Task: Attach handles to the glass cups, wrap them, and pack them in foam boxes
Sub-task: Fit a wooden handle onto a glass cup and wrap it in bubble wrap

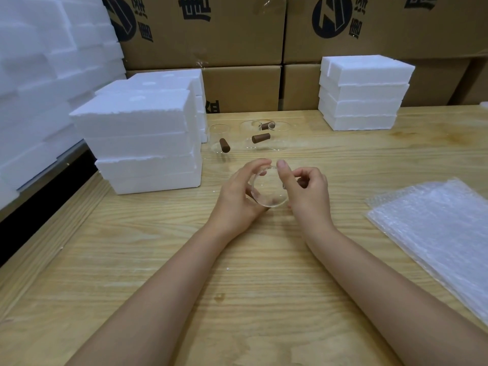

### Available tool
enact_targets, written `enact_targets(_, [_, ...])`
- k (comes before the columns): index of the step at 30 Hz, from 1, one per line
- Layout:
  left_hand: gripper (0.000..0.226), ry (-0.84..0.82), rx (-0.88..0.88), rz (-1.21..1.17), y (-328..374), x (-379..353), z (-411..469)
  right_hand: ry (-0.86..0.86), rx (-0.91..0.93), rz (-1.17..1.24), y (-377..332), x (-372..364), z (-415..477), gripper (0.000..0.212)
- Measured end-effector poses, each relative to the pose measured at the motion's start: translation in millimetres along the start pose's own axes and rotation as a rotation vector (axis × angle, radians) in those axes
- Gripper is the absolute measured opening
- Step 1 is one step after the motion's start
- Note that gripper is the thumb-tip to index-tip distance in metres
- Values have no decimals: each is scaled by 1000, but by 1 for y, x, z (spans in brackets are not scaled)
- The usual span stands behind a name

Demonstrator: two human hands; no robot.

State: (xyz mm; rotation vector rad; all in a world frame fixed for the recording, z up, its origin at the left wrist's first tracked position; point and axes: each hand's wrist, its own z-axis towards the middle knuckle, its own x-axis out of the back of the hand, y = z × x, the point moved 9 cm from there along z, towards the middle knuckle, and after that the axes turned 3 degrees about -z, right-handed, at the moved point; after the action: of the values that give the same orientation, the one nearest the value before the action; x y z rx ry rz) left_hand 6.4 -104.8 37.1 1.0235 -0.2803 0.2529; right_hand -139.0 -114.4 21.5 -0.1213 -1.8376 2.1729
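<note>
While the left hand [237, 192] curls around the glass cup [269, 192] over the table [184, 260], the right hand [307, 192] pinches its rim.

Looks forward and down from head height, wide-angle, close over the table [148, 273], facing cardboard boxes [237, 35] stacked beyond the far edge.
</note>
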Motion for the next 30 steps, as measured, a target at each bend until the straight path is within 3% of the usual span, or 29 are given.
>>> enact_targets(9, [65,28,-61,93,2,-1,-2,-85,-43,-159,2,-11,-4,58])
enact_targets(16, [65,8,45,13,-3,5,-3,-119,160,-363,-14,-19,-13,76])
enact_targets(22, [78,34,159,-131,-15,7,-1,-193,332,-312,-25,-19,-16,66])
enact_targets(30, [69,62,156,-218,-14,11,0,-313,354,-116,-27,-15,-5,36])
